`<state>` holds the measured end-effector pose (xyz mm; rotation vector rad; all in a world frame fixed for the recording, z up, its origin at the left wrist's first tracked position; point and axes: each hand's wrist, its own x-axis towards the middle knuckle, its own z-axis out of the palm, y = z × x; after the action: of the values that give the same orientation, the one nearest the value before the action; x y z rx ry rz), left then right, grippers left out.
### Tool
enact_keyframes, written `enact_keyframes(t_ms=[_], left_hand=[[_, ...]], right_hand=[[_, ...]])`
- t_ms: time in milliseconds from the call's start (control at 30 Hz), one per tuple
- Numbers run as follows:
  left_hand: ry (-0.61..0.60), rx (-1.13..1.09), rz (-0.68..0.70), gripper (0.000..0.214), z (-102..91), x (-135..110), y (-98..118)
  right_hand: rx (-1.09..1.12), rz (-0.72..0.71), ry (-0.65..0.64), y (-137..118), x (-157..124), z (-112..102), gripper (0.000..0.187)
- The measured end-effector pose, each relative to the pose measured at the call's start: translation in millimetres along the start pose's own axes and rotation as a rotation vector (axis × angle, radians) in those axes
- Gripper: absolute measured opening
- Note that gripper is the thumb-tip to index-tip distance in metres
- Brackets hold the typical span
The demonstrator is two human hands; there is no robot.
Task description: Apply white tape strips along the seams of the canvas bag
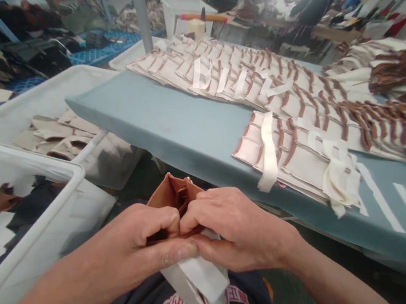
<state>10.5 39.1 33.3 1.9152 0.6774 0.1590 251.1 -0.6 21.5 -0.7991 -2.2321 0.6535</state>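
Close in front of my body, a brown and off-white folded leather piece (pixel 159 192) is gripped in both hands; its exact kind I cannot make out. My left hand (pixel 153 239) pinches its near edge, thumb laid along the top. Against it, my right hand (pixel 217 225) closes on the same edge with curled fingers. The brown side opens upward beyond my fingers, showing folds inside. Below my thumbs hangs the pale side, with a white strip (pixel 205 277) across it. My palms hide the middle of the piece.
A blue-grey covered table (pixel 137 113) carries overlapping rows of similar pale pieces with brown edges (pixel 300 148). White tape strips (pixel 381 197) lie near its front edge. White plastic bins (pixel 77 172) with leather pieces stand at left. Someone in dark clothing (pixel 313 8) is at the back right.
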Motion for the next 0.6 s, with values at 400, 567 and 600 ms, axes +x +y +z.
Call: enact_keyframes(t_ms=[400,567,600], left_hand=[[0.116,-0.158,0.015,0.050,12.0,3,-5],[0.113,-0.241,0.014,0.052,15.4,-5,-20],[0.114,-0.236,0.017,0.052,15.8,-7,-23]], right_hand=[[0.132,0.120,-0.058,2,-2,0,0.009],[0.170,0.136,-0.162,6,3,-2,0.018],[0.173,0.132,-0.171,7,3,-1,0.019]])
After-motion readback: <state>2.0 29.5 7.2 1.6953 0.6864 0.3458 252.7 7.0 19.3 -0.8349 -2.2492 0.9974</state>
